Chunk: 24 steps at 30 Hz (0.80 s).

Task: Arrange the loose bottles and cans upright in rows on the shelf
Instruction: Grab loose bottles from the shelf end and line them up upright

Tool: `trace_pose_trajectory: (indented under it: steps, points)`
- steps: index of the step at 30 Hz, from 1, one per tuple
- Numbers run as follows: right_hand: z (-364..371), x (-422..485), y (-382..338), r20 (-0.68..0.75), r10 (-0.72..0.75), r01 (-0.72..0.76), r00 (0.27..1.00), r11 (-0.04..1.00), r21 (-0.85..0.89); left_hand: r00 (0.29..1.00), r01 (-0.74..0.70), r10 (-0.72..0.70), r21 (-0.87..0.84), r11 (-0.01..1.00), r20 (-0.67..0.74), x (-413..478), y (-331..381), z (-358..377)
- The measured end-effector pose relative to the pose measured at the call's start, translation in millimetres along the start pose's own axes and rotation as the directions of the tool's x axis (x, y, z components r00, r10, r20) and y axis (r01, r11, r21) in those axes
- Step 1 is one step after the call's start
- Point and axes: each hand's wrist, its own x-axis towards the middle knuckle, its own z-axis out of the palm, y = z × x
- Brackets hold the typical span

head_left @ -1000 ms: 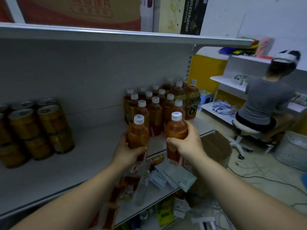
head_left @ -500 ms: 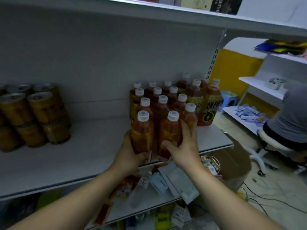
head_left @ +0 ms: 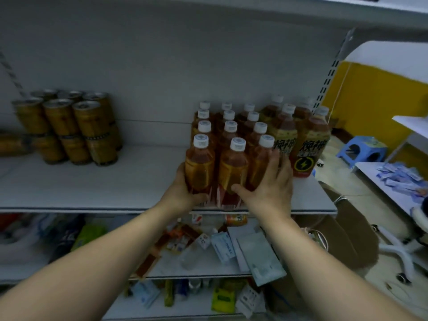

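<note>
Leftward, stacked cans (head_left: 69,126) stand on shelf (head_left: 115,186). Left hand (head_left: 185,193) curls round front-row bottle (head_left: 200,167) near shelf edge. Right hand (head_left: 271,188), fingers (head_left: 274,165) spread flat, presses neighbouring bottles (head_left: 234,172). Risk: uneven shove could topple front row off edge.

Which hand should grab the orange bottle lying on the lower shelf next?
Right, probably. The right hand rests open against the front-right bottle, just above the lying bottle; the left hand grips the front-left bottle.
</note>
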Motion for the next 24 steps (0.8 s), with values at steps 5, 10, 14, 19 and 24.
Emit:
trace_pose_trajectory:
  steps: [5,10,14,19,24]
  points:
    - [12,5,5,0.127,0.078,-0.109,0.989,0.96,0.257,1.0,0.001,0.0,0.032,0.999,-0.025,9,-3,9]
    - [19,6,-2,0.057,0.093,-0.105,0.994,0.962,0.252,1.0,-0.004,0.004,0.026,1.0,-0.015,14,-8,14]
    - [19,-3,3,0.096,0.054,-0.075,0.994,0.969,0.234,0.999,0.007,-0.008,-0.02,1.0,-0.047,15,-12,12]
    - [21,-10,8,0.084,0.038,-0.053,0.996,0.98,0.189,0.997,0.06,-0.06,0.012,0.998,-0.045,19,-10,12]
    - [29,-9,5,0.041,0.071,-0.076,0.997,0.986,0.147,0.996,0.068,-0.061,0.107,0.992,-0.069,18,-11,14]
